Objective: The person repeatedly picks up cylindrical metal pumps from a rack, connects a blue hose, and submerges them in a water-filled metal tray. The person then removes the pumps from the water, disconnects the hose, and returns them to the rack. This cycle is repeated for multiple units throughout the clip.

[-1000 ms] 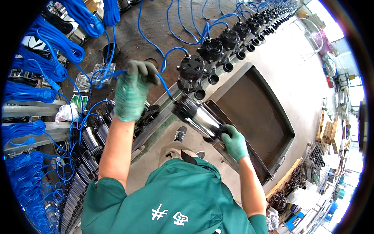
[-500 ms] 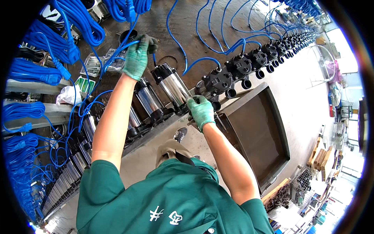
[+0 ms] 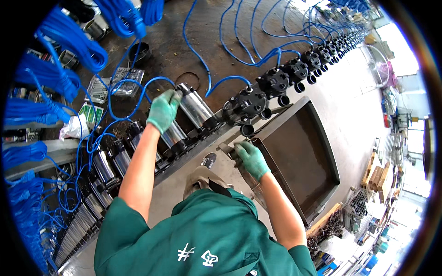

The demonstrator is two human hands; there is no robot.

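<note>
Right hand (image 3: 251, 158) now dropped from the pump to lower centre, fingers curled on the tray (image 3: 317, 138) corner, left hand (image 3: 163, 110) pulled in from the blue cable (image 3: 124, 89), clamped on the steel pump (image 3: 193, 108), centre frame.

We've got a long grey bench (image 3: 294, 99) running off into the distance. Along it lies a row of shiny steel pumps (image 3: 193, 108) with black heads (image 3: 251, 103), packed side by side. Blue cables (image 3: 239, 50) trail from them onto the dark floor (image 3: 202, 27) behind. We see a dark shallow tray (image 3: 299, 156) sitting at the bench's near edge.
</note>
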